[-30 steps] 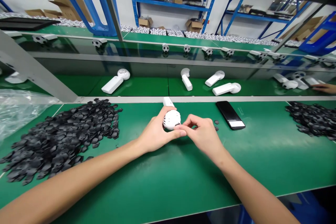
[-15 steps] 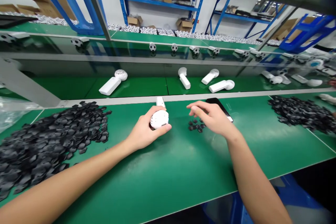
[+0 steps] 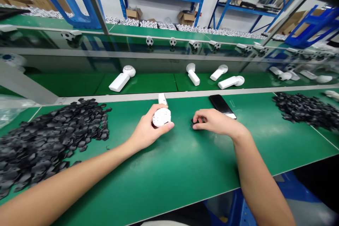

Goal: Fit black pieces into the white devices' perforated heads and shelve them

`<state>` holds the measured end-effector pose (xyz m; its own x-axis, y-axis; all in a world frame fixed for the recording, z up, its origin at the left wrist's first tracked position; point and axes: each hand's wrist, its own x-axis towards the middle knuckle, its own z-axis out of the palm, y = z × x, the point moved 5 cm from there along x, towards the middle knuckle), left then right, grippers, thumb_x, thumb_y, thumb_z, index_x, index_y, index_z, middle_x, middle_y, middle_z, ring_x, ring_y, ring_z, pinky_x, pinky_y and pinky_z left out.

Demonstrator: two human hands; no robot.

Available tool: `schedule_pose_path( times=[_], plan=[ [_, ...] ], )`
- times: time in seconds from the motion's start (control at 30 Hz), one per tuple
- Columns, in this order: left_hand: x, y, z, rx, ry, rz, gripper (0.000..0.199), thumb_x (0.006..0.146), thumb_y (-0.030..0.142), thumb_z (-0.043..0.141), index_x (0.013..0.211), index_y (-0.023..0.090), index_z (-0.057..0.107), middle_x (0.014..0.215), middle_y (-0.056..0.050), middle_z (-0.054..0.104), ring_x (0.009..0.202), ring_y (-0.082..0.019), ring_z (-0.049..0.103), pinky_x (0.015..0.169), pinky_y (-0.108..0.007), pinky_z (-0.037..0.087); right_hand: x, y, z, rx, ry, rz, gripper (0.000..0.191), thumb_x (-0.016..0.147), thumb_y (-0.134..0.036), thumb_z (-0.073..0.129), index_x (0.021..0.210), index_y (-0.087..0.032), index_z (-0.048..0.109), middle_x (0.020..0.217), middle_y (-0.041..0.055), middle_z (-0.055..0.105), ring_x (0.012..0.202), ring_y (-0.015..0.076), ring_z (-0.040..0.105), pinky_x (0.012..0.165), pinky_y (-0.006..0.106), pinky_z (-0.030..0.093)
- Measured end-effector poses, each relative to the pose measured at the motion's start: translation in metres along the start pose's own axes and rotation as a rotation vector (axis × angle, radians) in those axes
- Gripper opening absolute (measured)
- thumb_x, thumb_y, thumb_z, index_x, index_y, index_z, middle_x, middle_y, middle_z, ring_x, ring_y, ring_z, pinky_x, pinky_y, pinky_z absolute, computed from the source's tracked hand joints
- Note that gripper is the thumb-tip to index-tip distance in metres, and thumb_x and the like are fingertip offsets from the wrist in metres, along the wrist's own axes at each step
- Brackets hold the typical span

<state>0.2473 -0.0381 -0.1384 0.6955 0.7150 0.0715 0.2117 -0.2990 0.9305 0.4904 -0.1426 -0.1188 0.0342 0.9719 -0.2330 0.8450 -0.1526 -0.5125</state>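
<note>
My left hand is wrapped around the round head of a white handheld fan, whose rectangular handle points away from me toward the ledge. To the right, my right hand is low over the green table, its fingers curled and the thumb and fingertips closed on small black plastic pieces. Most of that little group is hidden under the fingers, so how many are gripped does not show. A black phone lies just beyond the right hand.
A large heap of black pieces covers the table's left; another heap lies at right. White fans, such as this one, rest on the sunken green strip behind the ledge. A metal post stands at left. Football-patterned parts line the raised shelf.
My right hand has come down and its fingers have closed over the small group of black pieces. My left hand keeps its hold on the fan. The view has shifted slightly.
</note>
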Motion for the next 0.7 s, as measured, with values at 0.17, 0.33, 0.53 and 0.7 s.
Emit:
schedule_pose_path(
  times=[0.17,0.33,0.53,0.7],
  plan=[
    [-0.002,-0.004,0.004,0.011,0.001,-0.013,0.059,0.085,0.054,0.079,0.132,0.028,0.056,0.102,-0.001,0.065,0.077,-0.016,0.056,0.07,-0.026,0.046,0.005,-0.009,0.011,-0.16,-0.006,0.089,0.052,0.095,-0.062,0.065,0.062,-0.022,0.056,0.064,0.0007,0.063,0.055,0.0158,0.05,0.053,0.031,0.03],
    [-0.003,-0.005,0.005,0.003,-0.011,-0.023,0.061,0.084,0.055,0.08,0.134,0.029,0.055,0.103,-0.001,0.065,0.078,-0.016,0.056,0.07,-0.026,0.046,0.009,-0.014,0.02,-0.262,-0.035,0.071,0.051,0.101,-0.05,0.056,0.059,-0.022,0.051,0.061,0.002,0.06,0.059,0.0177,0.052,0.056,0.032,0.028],
    [-0.002,-0.011,0.004,-0.065,0.009,0.023,0.056,0.09,0.053,0.075,0.135,0.028,0.053,0.106,-0.002,0.062,0.084,-0.017,0.056,0.074,-0.027,0.046,0.005,-0.017,0.016,-0.202,0.015,0.038,0.034,0.094,-0.026,0.056,0.061,-0.021,0.049,0.06,-0.0007,0.057,0.057,0.0159,0.045,0.055,0.032,0.027],
    [-0.001,-0.014,0.007,-0.145,-0.034,0.073,0.052,0.095,0.044,0.071,0.139,0.029,0.047,0.111,-0.003,0.059,0.089,-0.017,0.058,0.079,-0.028,0.048,0.002,-0.055,0.017,0.221,0.008,-0.209,0.032,0.106,-0.041,0.052,0.083,-0.022,0.064,0.073,-0.0023,0.062,0.067,0.0148,0.052,0.062,0.028,0.036]
  ],
)
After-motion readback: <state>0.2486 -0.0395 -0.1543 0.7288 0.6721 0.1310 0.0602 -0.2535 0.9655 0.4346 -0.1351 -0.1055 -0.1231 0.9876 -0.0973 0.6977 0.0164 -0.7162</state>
